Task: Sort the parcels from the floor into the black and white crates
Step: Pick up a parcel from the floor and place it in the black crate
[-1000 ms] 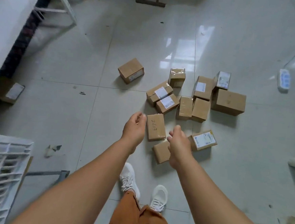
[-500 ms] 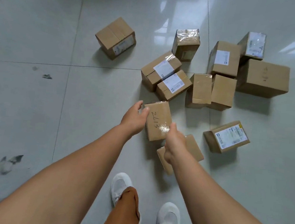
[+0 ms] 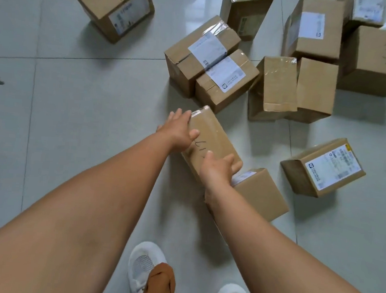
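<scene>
Several brown cardboard parcels lie scattered on the pale tiled floor. A taped parcel with handwritten numbers (image 3: 213, 138) lies just in front of me. My left hand (image 3: 179, 131) presses on its left side with the thumb on top. My right hand (image 3: 218, 169) grips its near right end, fingers curled over the edge. Against that end rests a plain parcel (image 3: 260, 193), partly hidden by my right forearm. A labelled parcel (image 3: 324, 168) sits to the right. No crate is in view.
Two labelled parcels (image 3: 208, 62) sit side by side beyond the held one, with a cluster of bigger boxes (image 3: 318, 63) at the upper right and a lone box (image 3: 115, 6) at the upper left. My white shoes (image 3: 145, 265) stand on the tiles below.
I have bent closer to the floor, so the parcels fill more of the view. Both hands went from hovering beside the numbered parcel to closing on its two sides.
</scene>
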`<state>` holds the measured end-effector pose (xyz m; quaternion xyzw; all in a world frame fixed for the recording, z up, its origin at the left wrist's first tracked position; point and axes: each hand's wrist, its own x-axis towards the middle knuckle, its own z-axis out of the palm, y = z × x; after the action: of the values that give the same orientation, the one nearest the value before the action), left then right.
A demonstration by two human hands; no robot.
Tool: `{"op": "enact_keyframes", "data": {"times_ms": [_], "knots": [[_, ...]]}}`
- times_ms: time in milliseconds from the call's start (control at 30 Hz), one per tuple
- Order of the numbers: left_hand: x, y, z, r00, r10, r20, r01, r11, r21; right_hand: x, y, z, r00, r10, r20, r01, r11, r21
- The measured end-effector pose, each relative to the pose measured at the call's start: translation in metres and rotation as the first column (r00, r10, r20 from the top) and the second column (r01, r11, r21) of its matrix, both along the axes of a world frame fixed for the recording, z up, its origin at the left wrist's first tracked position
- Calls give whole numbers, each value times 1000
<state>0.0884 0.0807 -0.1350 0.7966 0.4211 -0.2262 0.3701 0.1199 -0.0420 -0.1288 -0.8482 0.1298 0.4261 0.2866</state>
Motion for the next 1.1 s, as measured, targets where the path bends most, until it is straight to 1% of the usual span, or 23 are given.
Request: {"op": "enact_keyframes", "data": {"times_ms": [33,100,167,200,267,333,400,500,600,700,933,1100], "knots": [[0,1,-5,1000,20,-3,-20,1000,0,1,0,-3,998,49,48,-51,998,37],[-3,2,-11,993,113,16,-114,993,19,3,0,-6,980,124,153,-140,985,97],[-9,0,-11,975,224,-8,-224,974,18,7,0,-10,967,149,205,-175,978,116],[-14,-2,-11,958,286,-23,-286,958,5,10,1,-10,975,121,185,-145,982,118],[-26,-6,-11,913,407,-29,-408,912,-48,16,2,-13,996,25,84,-35,993,110],[-36,-10,-10,872,489,3,-486,866,-121,17,3,-8,1000,-22,15,21,994,104],[-47,-13,-2,834,551,35,-539,825,-169,14,1,2,1000,-6,31,1,990,141],[-61,-18,24,779,624,61,-605,773,-190,12,-5,25,991,73,113,-94,976,196],[-70,-28,68,714,690,117,-663,720,-207,10,-10,64,983,144,117,-164,969,185],[-78,-39,124,638,751,171,-721,661,-211,6,-13,118,975,172,138,-198,959,201],[-95,-69,262,386,878,282,-855,455,-247,1,-16,255,948,220,229,-280,918,281],[-99,-82,356,247,899,362,-882,363,-301,1,-17,349,926,244,288,-336,880,335]]}}
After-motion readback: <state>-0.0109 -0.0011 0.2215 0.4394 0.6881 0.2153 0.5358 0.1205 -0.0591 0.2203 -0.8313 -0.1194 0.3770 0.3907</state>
